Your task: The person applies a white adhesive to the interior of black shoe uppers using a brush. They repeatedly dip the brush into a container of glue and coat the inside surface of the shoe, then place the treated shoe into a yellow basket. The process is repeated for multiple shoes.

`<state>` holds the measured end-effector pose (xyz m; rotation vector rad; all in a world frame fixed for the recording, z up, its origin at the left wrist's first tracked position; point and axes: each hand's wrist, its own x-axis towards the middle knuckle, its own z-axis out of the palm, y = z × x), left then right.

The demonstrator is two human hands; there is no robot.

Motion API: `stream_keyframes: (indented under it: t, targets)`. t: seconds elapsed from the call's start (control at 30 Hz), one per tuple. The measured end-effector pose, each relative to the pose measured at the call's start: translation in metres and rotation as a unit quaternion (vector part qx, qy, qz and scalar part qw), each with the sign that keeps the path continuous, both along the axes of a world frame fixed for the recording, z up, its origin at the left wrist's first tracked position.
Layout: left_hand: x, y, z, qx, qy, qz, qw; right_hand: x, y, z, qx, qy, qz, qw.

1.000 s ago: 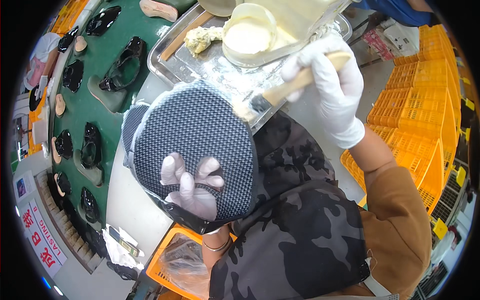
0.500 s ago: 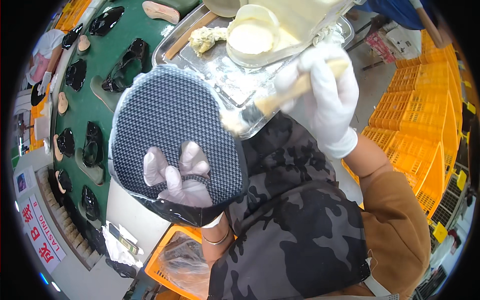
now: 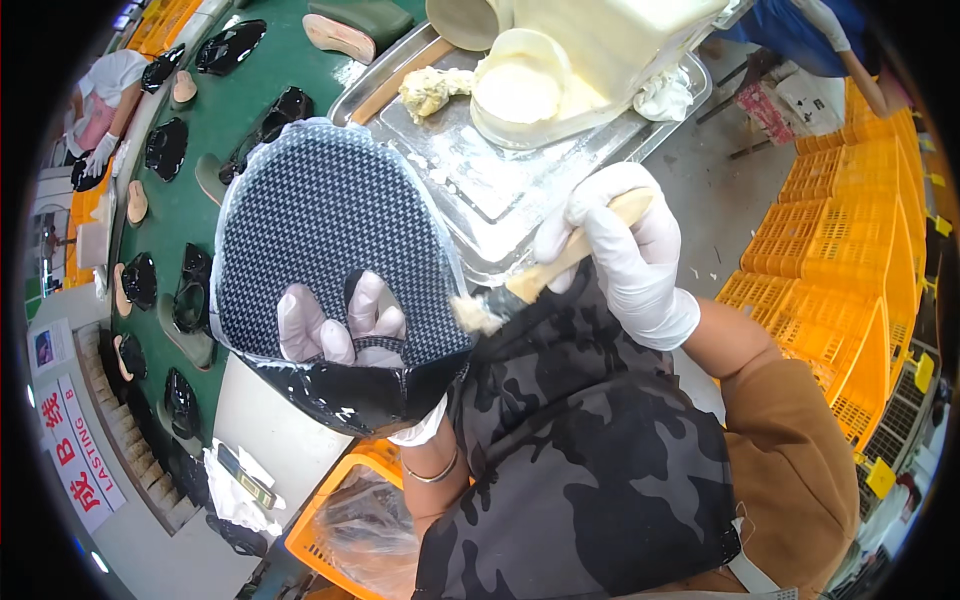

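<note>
A black shoe upper (image 3: 335, 235) is tipped so its grey-and-black woven lining faces up, with whitish paste along its edge. My left hand (image 3: 345, 325), in a white glove, reaches in at the upper's opening. Its fingers curl over the lining and grip the piece near the strap. In my gloved right hand (image 3: 625, 240) is a wooden-handled brush (image 3: 530, 283), pinched by the handle. Cream paste clumps on the bristles, which are close to the upper's right edge; I cannot tell whether they touch it.
Beyond the upper, a metal tray (image 3: 450, 165) holds an open cream-coloured paste container (image 3: 570, 105). Black uppers and shoe lasts (image 3: 340, 35) lie on the green table (image 3: 285, 50). Stacked orange crates (image 3: 800, 250) stand at right; an orange crate (image 3: 345, 500) lined with plastic is below. Other people work nearby.
My right hand and the brush have moved down toward me. The upper and my left hand have shifted slightly left, and the view of the table and tray has moved a little.
</note>
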<state>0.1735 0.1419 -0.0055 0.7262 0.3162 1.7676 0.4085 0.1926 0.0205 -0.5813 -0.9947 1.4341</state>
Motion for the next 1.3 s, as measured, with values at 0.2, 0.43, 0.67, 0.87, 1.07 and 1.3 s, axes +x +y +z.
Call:
stream_keyframes:
  t: [0.2,0.43,0.67,0.87,1.07,1.3]
  targets:
    - [0.012,0.007,0.006,0.025,0.119,0.125,0.985,0.008,0.017,0.027,0.026,-0.018,-0.069,0.997]
    - [0.028,0.032,0.035,0.001,0.227,0.299,0.927,-0.002,0.044,0.086,0.421,-0.439,0.147,0.78]
    - [0.03,0.064,0.049,0.133,0.496,0.509,0.691,-0.017,0.045,0.072,0.483,-0.429,0.1,0.757]
    - [0.02,0.038,0.071,-0.108,0.187,0.129,0.968,-0.014,0.05,0.082,0.586,-0.492,0.007,0.644]
    - [0.009,0.042,0.022,-0.019,-0.123,-0.167,0.978,-0.011,0.045,0.072,0.609,-0.544,-0.001,0.578]
    - [0.012,0.036,-0.022,0.167,-0.055,-0.131,0.976,0.012,0.044,0.078,0.471,-0.328,-0.03,0.818]
